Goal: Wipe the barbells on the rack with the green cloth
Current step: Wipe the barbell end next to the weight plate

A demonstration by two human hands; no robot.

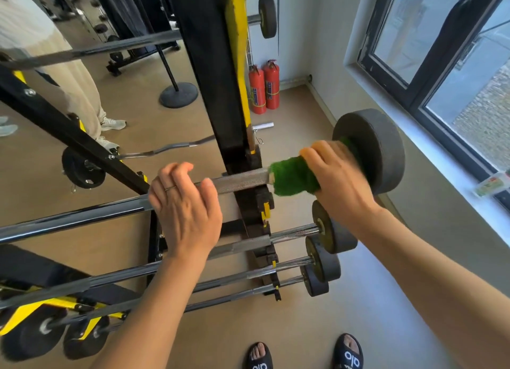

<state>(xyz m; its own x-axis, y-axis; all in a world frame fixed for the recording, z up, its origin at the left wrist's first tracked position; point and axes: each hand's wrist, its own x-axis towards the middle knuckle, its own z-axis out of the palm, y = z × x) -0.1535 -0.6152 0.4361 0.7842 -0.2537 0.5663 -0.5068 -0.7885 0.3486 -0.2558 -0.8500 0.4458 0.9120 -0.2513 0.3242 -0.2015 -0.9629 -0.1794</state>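
Observation:
A chrome barbell (pixel 237 179) with a knurled grip lies across the black and yellow rack (pixel 212 92). My left hand (pixel 185 211) curls around its bar left of the rack post. My right hand (pixel 339 181) squeezes the green cloth (pixel 292 177) around the same bar, right of the post, close to the black end weight (pixel 378 150). Below hang three more barbells (pixel 292 232) with black end weights, stacked on lower pegs.
Another barbell (pixel 265 15) sits high on the rack. Two red fire extinguishers (pixel 265 88) stand in the corner. A window sill (pixel 441 159) runs along the right. A person in beige trousers (pixel 71 73) stands at left. My sandalled feet (pixel 303 353) are below.

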